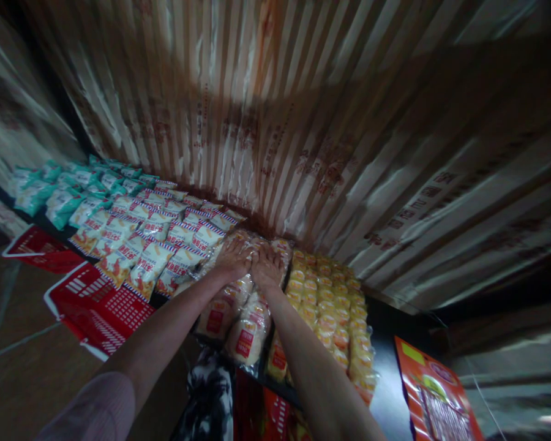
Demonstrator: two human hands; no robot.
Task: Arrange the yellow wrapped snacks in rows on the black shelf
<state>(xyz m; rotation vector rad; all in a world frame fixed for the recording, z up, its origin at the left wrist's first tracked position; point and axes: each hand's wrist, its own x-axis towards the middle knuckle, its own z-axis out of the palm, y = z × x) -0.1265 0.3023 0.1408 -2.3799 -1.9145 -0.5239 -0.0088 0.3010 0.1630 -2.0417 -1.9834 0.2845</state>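
My left hand point(234, 257) lies with its fingers stretched forward on clear plastic packs of bread-like food with red labels point(244, 343). Right beside it, my right hand point(267, 264) rests on the far part of the same packs, its fingers also spread. Both arms reach out from the bottom of the view. To the right of my hands stand rows of small yellow-wrapped packs point(324, 300). White snack packets with striped edges point(142, 245) lie in overlapping rows to the left. What lies under my palms is hidden.
Teal packets point(82, 184) fill the shelf's far left end. Red plastic baskets point(96, 300) stand at the shelf's front left. An orange package or sign point(434, 386) is at lower right, beside a bare stretch of dark shelf point(386, 337). Plastic-covered striped sheeting point(275, 122) rises behind.
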